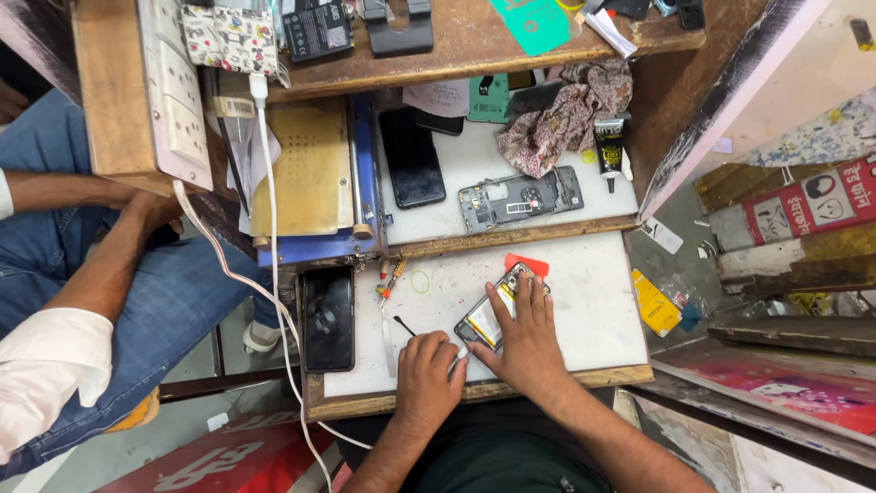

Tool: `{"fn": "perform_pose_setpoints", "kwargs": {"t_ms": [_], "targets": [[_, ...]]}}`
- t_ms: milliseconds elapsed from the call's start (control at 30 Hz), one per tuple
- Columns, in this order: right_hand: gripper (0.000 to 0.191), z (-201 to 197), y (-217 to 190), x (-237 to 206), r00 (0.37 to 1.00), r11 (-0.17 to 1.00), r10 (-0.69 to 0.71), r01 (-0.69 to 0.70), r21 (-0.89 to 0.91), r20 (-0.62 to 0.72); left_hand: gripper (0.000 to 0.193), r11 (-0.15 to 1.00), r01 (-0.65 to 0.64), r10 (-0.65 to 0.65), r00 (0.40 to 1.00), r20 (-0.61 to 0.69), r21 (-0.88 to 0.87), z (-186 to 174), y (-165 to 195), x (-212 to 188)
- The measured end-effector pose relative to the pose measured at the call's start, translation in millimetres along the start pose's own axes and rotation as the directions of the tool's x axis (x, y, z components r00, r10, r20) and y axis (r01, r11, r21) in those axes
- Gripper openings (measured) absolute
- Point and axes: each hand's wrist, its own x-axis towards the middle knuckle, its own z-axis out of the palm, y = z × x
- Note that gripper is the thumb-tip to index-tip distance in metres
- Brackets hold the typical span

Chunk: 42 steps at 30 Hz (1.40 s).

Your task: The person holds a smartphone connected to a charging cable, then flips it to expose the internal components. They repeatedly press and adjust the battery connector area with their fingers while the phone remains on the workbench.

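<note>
Right hand [525, 330] spread flat, fingers open, pressing down on an opened phone [497, 310] at the near edge of the white work board [584, 301]. Left hand [427, 372] curled shut just beside it, pinching what looks like a thin metal tool [456, 358] aimed at the phone's lower corner; tip hidden between the two hands, so cannot tell exactly what it touches.

Phone lying back off, battery and yellow tape showing, tilted across the board. Probably light and stiff in the frame but delicate inside: thin parts, exposed board, easily scratched or bent. Best held by the outer edges and flat across the battery, as now, not by the bare circuitry.

Counting round the bench: two hands at work, plus a seated person's forearm [100, 265] at left, apart from the job. One stripped phone frame [520, 198] on the upper shelf. Two dark phones lying face up, one [411, 157] on the shelf, one [327, 318] at the board's left edge. One black swab [404, 326] by the left knuckles. One yellow rubber band [420, 281]. One red pick [526, 266] just above the phone. One glue tube [609, 146] beside one crumpled cloth [561, 114]. One white cable [274, 256] trailing down.
</note>
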Motion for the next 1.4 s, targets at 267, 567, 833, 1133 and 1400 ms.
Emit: {"fn": "perform_pose_setpoints", "kwargs": {"t_ms": [267,567,833,1133,1400], "targets": [[0.089,19,11,-6,1.000,1.000,-0.011,0.011,0.010,-0.024,0.025,1.000,-0.009,0.009,1.000,-0.006,0.011,-1,-1,-1],[0.086,22,8,-2,0.999,1.000,0.015,-0.015,0.006,-0.043,0.038,0.999,-0.003,0.003,1.000,0.009,0.036,-4,-1,3],[0.087,19,6,-2,0.995,1.000,-0.005,0.008,0.029,-0.101,0.054,0.970,-0.075,0.052,0.993,0.106,0.233,-4,2,8],[0.064,-4,27,-5,0.965,0.917,0.066,0.041,0.396,-0.253,0.049,0.964,-0.081,0.027,0.977,0.210,0.254,-12,3,18],[0.028,-36,84,-7,0.914,0.850,0.363,-0.247,0.465,-0.178,0.048,0.966,-0.047,-0.015,0.972,0.233,0.256,-14,6,19]]}}
